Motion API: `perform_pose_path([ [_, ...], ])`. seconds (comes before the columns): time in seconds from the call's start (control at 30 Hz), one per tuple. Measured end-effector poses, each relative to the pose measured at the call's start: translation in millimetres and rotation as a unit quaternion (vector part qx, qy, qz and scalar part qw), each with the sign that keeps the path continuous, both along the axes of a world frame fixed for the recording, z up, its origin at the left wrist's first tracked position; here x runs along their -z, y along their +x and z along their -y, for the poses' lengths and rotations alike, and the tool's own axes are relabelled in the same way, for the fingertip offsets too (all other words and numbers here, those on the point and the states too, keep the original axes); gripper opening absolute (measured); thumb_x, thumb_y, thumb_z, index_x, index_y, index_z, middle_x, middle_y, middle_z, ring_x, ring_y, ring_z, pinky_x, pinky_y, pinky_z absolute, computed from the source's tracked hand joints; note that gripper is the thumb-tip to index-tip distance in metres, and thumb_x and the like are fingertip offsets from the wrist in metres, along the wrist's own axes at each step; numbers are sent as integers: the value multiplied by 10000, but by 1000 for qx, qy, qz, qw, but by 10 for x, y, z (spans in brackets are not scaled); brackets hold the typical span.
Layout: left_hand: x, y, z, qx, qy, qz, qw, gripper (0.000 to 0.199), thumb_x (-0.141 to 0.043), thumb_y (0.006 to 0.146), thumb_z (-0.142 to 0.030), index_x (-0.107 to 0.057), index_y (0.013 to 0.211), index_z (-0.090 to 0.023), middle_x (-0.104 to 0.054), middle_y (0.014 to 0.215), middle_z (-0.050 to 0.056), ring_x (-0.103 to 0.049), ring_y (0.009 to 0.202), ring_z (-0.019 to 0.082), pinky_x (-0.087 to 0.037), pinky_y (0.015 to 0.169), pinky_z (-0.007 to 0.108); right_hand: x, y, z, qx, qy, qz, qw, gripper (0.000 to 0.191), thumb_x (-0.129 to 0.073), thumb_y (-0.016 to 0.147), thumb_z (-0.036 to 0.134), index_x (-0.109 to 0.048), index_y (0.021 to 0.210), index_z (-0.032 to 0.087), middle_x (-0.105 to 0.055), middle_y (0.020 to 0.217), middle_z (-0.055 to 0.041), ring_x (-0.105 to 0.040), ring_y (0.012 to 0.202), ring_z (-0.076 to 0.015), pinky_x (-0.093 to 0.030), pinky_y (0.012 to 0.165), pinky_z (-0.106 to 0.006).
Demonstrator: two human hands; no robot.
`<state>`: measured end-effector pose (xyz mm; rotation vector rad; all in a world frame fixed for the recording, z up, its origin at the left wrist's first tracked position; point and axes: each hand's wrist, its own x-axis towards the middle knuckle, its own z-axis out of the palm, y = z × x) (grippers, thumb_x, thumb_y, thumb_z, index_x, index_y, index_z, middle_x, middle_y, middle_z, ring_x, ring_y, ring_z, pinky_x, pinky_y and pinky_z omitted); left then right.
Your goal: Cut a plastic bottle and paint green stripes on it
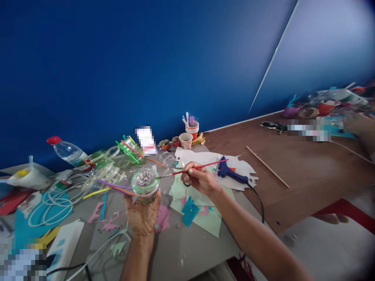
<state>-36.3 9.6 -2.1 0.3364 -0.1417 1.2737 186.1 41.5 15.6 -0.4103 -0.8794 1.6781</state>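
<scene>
My left hand point(142, 214) is closed around a clear plastic bottle bottom point(145, 182), holding it above the table with its ridged base facing up. Green paint shows along its rim. Between the fingers of my right hand point(199, 176) is a thin red paintbrush point(206, 165). Its bristle end points left and meets, or nearly meets, the right edge of the bottle bottom. Below my right hand lie pale green paper sheets point(205, 222) and a teal paper scrap point(190, 212). A blue glue gun point(231, 171) rests on white paper just beyond my right hand.
A capped plastic bottle point(68, 153), a coiled white cable point(48, 212) and a power strip point(66, 244) crowd the left side. Paper cups point(186, 140) stand by the wall. A wooden stick point(268, 167) lies on the brown table. Another person's hand point(359, 125) is at far right.
</scene>
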Motion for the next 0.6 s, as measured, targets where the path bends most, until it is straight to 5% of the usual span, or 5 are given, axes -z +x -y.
perform_pose_path([
  [0.23,41,19,-13,-43,-13,-8,999,487,-264,962,-444,-642,1160,-211,-708,1102,118,-636,1090,258,-487,940,527,41,47,-21,-11,23,-14,1000,197,-735,735,345,-654,802,179,-593,573,3,-527,555,-114,-342,508,-220],
  [0.6,30,-33,-5,-14,-9,7,1000,426,-279,968,-396,-621,1199,-294,-723,1075,73,-654,1046,238,-549,843,466,55,63,-68,14,-2,-13,1000,185,-747,704,325,-658,779,180,-590,563,11,-508,539,-110,-363,537,-237],
])
